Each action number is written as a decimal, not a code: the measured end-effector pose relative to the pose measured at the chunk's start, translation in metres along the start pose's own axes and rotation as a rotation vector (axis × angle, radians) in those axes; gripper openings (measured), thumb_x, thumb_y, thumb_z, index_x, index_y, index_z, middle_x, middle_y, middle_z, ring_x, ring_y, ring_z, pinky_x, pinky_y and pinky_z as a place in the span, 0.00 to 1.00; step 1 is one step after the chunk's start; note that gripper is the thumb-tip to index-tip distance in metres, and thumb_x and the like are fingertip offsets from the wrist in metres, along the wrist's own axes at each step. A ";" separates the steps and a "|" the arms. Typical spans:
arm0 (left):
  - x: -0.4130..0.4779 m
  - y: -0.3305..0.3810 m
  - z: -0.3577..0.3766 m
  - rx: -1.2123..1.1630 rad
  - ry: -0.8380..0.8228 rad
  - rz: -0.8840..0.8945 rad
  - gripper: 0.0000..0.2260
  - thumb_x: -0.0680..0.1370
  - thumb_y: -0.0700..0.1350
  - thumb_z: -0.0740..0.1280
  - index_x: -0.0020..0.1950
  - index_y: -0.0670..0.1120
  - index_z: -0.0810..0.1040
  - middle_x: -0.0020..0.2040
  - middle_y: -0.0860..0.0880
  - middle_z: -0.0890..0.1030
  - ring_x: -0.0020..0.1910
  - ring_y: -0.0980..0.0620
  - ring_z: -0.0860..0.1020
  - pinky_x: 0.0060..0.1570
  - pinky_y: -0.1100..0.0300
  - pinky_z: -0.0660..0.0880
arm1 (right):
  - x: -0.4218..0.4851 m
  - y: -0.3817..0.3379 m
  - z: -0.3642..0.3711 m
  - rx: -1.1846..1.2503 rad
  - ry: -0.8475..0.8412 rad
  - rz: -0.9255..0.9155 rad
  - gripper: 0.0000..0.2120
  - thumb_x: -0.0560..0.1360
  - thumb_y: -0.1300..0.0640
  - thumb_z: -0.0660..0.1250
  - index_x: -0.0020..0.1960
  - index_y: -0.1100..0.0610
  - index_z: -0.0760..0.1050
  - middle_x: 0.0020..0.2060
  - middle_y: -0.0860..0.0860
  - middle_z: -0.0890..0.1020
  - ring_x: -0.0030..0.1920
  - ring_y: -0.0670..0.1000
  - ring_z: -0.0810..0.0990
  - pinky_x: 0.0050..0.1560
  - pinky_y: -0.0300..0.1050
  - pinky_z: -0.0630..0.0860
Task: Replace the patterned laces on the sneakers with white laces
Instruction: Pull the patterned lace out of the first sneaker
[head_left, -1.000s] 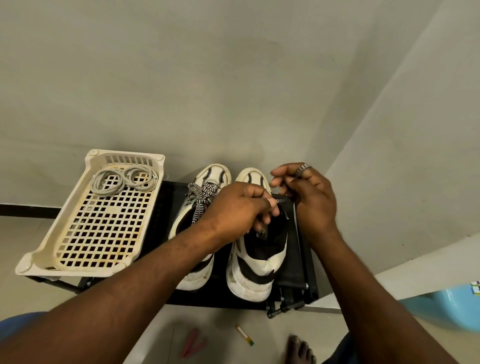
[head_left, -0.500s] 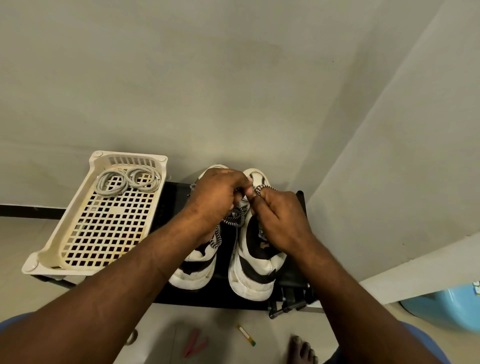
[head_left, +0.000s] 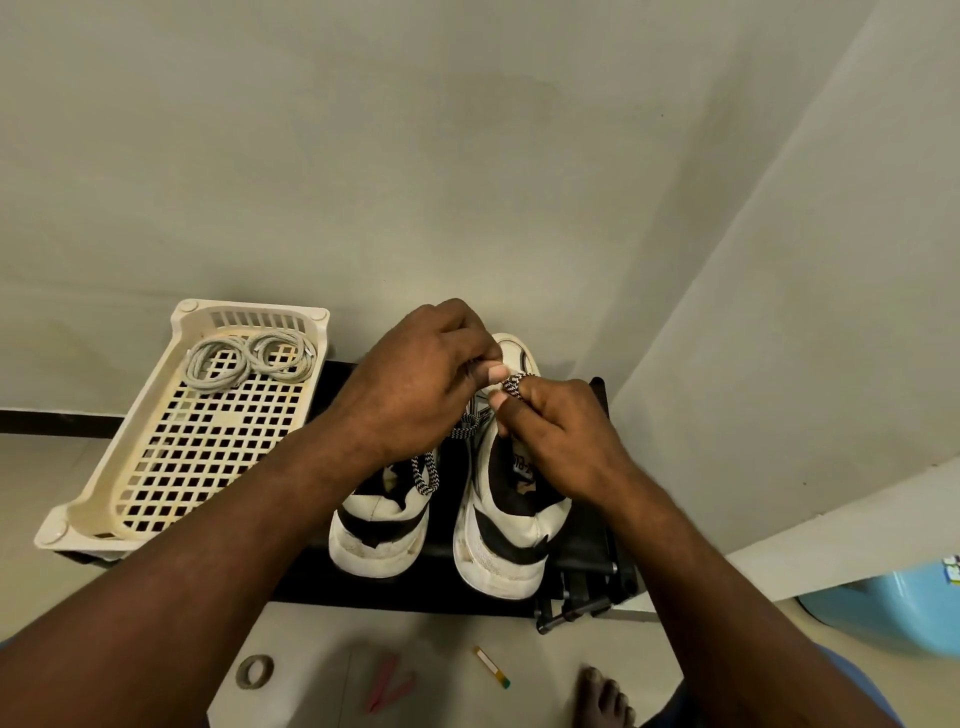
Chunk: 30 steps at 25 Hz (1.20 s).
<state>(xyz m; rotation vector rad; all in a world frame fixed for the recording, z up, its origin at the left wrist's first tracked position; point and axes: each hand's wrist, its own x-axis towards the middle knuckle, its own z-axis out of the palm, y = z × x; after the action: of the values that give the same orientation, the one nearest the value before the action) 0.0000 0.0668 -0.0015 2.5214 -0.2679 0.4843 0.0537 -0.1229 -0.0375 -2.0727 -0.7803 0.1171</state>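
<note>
Two white laces (head_left: 245, 359) lie coiled, unused, at the far edge of the crate (head_left: 249, 310). The left hand (head_left: 415, 374) and right hand (head_left: 561, 431) pinch a patterned lace (head_left: 514, 385) above the sneakers (head_left: 498, 540); removal looks unfinished.

We see left hand (head_left: 415, 374) and right hand (head_left: 550, 431) together over the right sneaker (head_left: 498, 545), both pinching the patterned lace (head_left: 514, 387), one loop wrapped round the right forefinger. White laces (head_left: 249, 358) lie coiled in the cream basket (head_left: 93, 522).
</note>
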 end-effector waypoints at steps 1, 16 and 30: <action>0.000 0.001 0.000 -0.015 -0.022 0.002 0.09 0.83 0.52 0.65 0.53 0.49 0.82 0.50 0.55 0.76 0.52 0.52 0.76 0.50 0.53 0.76 | 0.000 -0.001 0.001 0.039 -0.023 -0.004 0.17 0.81 0.45 0.64 0.37 0.51 0.79 0.27 0.45 0.79 0.29 0.47 0.78 0.36 0.51 0.75; 0.006 0.014 0.000 -1.319 -0.247 -0.550 0.14 0.79 0.54 0.70 0.40 0.45 0.80 0.34 0.50 0.67 0.30 0.55 0.61 0.26 0.63 0.54 | -0.006 -0.031 -0.017 1.519 -0.524 0.058 0.16 0.76 0.57 0.54 0.39 0.64 0.76 0.23 0.54 0.76 0.20 0.51 0.70 0.27 0.48 0.56; -0.001 0.009 0.023 -0.113 0.080 0.079 0.12 0.82 0.52 0.62 0.54 0.48 0.83 0.52 0.53 0.81 0.52 0.49 0.77 0.51 0.51 0.75 | -0.004 -0.021 -0.024 1.767 -0.456 0.090 0.17 0.79 0.56 0.51 0.48 0.63 0.76 0.32 0.55 0.80 0.31 0.52 0.80 0.36 0.46 0.73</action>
<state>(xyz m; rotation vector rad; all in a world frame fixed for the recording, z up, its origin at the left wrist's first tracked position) 0.0027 0.0467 -0.0155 2.3827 -0.3548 0.5836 0.0486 -0.1342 -0.0075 -0.3642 -0.4460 0.9543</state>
